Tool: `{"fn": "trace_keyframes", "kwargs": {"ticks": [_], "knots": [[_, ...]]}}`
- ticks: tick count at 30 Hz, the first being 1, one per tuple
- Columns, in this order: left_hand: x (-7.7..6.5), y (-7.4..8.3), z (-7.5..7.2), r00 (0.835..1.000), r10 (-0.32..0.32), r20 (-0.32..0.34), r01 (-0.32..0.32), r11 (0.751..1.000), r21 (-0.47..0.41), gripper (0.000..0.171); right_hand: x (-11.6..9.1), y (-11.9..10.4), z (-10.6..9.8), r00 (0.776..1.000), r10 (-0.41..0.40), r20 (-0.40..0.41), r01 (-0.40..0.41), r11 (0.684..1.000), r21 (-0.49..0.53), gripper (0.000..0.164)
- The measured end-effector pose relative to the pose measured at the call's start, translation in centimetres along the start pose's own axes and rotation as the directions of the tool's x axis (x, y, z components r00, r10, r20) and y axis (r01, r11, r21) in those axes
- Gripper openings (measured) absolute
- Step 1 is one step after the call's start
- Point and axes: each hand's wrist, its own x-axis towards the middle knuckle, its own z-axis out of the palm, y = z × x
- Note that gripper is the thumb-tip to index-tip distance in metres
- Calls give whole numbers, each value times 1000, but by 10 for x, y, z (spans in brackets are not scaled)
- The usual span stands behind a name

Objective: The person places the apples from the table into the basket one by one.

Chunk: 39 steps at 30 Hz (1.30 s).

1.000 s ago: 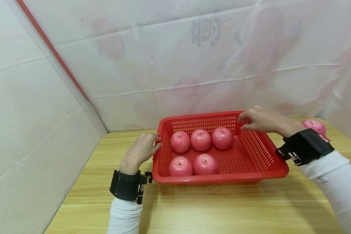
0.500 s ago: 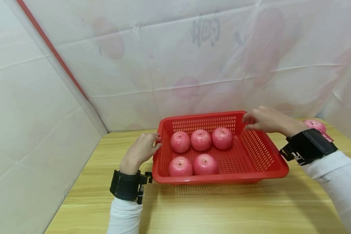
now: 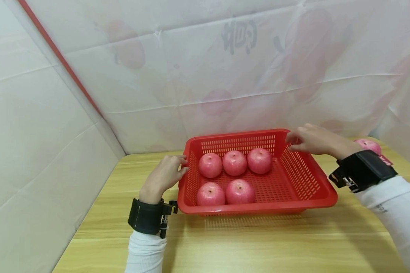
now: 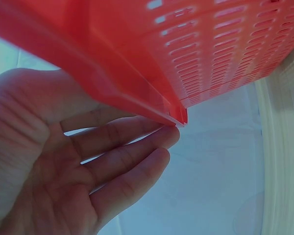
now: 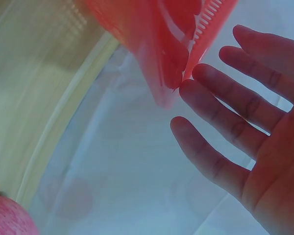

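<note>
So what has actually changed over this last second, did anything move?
Only the right hand moved: it slid a little rightward along the far right corner of the red basket, fingers relaxed, gripping nothing. The left hand stayed at the left rim, and the five apples inside and the loose apple on the table stayed put.

Lighting: bright, even, diffused; soft shadow cast under basket [image 3: 322, 199]. Wrist views blurred, perhaps overexposed, red-tinted.

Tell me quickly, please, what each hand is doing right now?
Left hand: open, fingers against the left rim of the red slotted plastic basket.
Right hand: open, fingers at the basket's far right corner, gripping nothing.
</note>
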Motion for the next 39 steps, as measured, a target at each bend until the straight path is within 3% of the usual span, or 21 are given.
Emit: {"fn": "trace_keyframes", "kwargs": {"ticks": [22,39], "knots": [[0,-1,0,1000,14,-9,-14,1000,0,18,-8,11,-1,997,74,27,-75,997,28,13],[-1,-1,0,1000,-19,8,19,1000,-12,19,-16,26,-1,992,121,25,-120,993,-14,7]]}}
